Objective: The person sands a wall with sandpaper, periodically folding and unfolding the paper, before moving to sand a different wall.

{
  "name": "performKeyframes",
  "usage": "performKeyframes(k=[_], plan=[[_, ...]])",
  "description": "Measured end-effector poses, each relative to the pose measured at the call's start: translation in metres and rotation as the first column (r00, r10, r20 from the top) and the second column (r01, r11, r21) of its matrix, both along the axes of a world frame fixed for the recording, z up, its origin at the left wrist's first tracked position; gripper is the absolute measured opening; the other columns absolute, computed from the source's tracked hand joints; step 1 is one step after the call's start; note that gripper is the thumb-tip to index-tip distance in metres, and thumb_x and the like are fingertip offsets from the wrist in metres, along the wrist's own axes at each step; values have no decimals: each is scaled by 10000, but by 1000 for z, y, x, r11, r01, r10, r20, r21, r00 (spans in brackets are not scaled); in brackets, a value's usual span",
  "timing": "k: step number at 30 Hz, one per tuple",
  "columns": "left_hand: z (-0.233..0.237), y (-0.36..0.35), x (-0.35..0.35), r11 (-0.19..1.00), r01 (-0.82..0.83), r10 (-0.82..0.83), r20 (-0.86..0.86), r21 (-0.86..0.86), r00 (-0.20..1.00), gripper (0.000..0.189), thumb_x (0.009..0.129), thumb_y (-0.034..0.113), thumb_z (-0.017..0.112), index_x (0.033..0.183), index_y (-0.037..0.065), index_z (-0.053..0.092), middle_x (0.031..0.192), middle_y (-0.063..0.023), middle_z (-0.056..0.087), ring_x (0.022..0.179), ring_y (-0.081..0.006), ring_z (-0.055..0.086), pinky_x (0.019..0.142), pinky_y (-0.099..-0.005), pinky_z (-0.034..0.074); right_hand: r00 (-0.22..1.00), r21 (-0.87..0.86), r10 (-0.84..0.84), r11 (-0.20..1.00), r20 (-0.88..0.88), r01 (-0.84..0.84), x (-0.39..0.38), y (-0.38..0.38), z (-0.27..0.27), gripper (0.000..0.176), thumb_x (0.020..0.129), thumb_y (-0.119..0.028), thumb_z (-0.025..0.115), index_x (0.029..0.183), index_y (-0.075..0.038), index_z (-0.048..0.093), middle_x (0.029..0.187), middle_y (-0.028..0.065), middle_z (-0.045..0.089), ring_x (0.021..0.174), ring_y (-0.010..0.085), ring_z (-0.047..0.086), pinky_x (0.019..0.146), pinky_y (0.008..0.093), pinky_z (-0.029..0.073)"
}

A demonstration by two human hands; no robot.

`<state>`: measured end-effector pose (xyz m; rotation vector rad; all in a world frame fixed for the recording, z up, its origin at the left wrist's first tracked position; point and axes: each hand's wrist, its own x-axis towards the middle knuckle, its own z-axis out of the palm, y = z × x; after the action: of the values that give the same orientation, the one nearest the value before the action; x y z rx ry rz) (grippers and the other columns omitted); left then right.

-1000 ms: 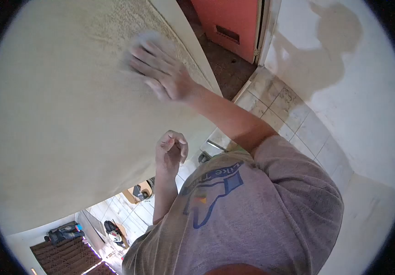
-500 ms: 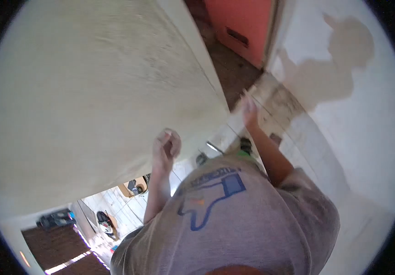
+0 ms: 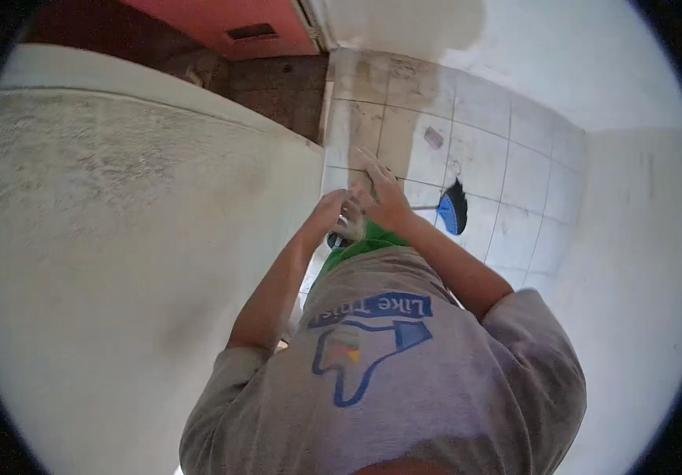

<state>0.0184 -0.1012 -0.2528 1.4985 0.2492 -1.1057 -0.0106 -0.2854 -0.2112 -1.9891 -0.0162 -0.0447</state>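
Hands (image 3: 327,212) (image 3: 386,199) close together — above tiled floor (image 3: 479,154), near blue-and-black broom (image 3: 453,208).

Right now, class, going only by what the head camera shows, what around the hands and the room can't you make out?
- Head view: whether anything sits between the left hand and right hand; the fingers are blurred and bunched together.
- Head view: most of the blue broom's handle; the right arm hides it.
- Head view: the red door's upper part; cut off by the top edge.
- Head view: what the floor scrap is; too small.
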Motion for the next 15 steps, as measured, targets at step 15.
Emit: performKeyframes(k=[15], plan=[[-176,-154,27,898,-440,379,-454,-33,807,644,969,536,486,1390,49,467,1345,-223,589,1225,-336,573,1038,-476,441,499,-219,-453,862,-739,458,-74,-182,-348,582,878,-290,634,1375,-3,532,1321,277,596,1276,406,542,1083,440,425]])
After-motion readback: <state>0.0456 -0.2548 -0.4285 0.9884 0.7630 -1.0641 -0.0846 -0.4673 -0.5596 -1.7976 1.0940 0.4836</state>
